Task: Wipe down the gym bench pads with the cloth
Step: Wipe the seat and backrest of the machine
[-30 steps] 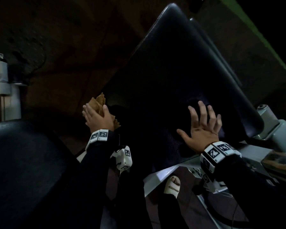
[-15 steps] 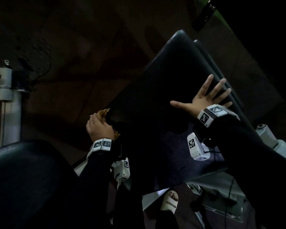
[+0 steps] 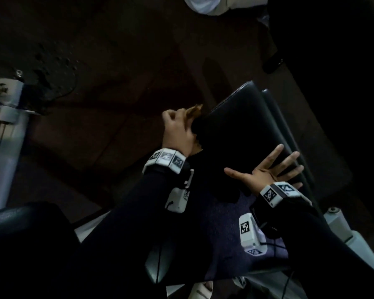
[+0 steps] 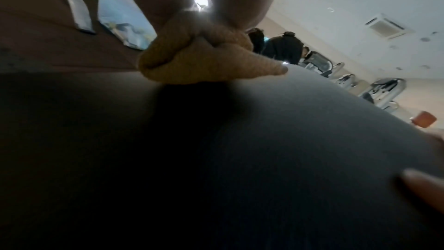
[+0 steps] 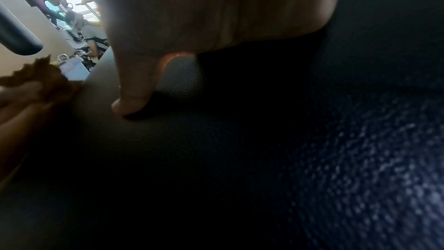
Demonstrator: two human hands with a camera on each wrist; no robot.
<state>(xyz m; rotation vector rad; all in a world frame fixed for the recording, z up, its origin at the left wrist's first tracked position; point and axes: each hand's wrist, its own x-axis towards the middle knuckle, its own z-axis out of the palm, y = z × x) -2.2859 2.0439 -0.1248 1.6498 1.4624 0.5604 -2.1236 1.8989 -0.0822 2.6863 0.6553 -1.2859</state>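
A black padded bench back pad (image 3: 242,134) slopes up through the middle of the head view. My left hand (image 3: 177,130) grips a bunched tan cloth (image 3: 193,110) and presses it against the pad's left edge, near the top. In the left wrist view the cloth (image 4: 204,58) sits bunched on the pad (image 4: 264,149) under my fingers. My right hand (image 3: 266,169) lies flat on the pad's right side with its fingers spread. The right wrist view shows my thumb (image 5: 134,86) touching the textured pad (image 5: 312,140), with the cloth (image 5: 40,77) at the far left.
A second black pad (image 3: 20,234) fills the lower left. A grey metal frame post (image 3: 7,117) stands at the left, and more grey frame (image 3: 343,229) lies at the lower right. The floor is dark brown. Other people and gym machines (image 4: 379,86) are far behind.
My left hand has slid the cloth up along the pad's left edge. My right hand rose from the lower pad a second ago and has since dropped back a little, staying flat and spread.
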